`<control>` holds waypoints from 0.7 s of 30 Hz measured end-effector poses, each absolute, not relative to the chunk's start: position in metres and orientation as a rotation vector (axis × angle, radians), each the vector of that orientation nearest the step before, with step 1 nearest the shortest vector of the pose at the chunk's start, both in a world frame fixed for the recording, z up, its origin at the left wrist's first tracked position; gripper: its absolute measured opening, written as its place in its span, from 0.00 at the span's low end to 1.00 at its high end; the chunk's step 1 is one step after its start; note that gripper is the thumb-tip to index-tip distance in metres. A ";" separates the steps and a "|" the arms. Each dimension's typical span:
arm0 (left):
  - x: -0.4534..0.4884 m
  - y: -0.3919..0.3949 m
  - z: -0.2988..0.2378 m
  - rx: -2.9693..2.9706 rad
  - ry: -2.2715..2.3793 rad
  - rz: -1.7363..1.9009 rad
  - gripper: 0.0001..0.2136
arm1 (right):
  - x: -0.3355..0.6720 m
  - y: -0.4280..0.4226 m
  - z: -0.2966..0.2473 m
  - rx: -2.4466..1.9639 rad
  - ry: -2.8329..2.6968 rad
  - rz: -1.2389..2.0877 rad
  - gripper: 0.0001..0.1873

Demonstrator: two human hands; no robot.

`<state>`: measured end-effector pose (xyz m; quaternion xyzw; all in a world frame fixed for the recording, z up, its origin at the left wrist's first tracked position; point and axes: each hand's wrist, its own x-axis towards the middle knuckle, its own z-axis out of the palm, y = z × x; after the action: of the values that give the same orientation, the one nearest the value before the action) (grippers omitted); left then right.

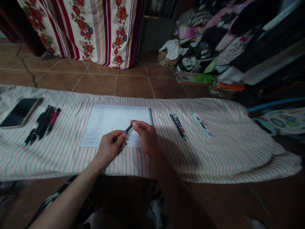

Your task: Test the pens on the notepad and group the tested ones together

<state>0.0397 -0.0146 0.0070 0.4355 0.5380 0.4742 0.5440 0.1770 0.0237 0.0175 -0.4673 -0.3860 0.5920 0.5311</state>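
My left hand (111,147) and my right hand (145,135) meet over a spiral notebook (111,122) that lies open on a striped cloth (214,152). Between them is a dark pen (128,128) with a purple band. The left fingers are curled round its lower end, and the right fingertips pinch its upper end. Both hands hover just above the lower part of the page, which carries faint pencil marks.
Several dark pens (43,124) lie left of the notebook, with a phone (20,112) further left. Two pens (178,125) and a pale pair (203,124) lie to the right. Piled clothes (214,38) and a floral cloth (95,28) stand beyond on the tiled floor.
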 end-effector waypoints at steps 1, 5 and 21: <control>0.040 -0.015 0.005 1.035 1.278 1.131 0.13 | 0.177 0.023 0.018 -1.113 -0.916 1.414 0.12; 0.041 -0.013 0.006 0.932 1.227 1.098 0.14 | 0.176 0.022 0.016 -1.072 -0.851 1.470 0.13; 0.040 -0.012 0.002 1.090 1.319 1.113 0.14 | 0.174 0.021 0.022 -1.211 -0.882 1.407 0.15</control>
<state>0.0404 -0.0120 0.0019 0.4553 0.5509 0.4648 0.5227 0.1737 0.0211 0.0216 -0.5043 -0.3675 0.5860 0.5169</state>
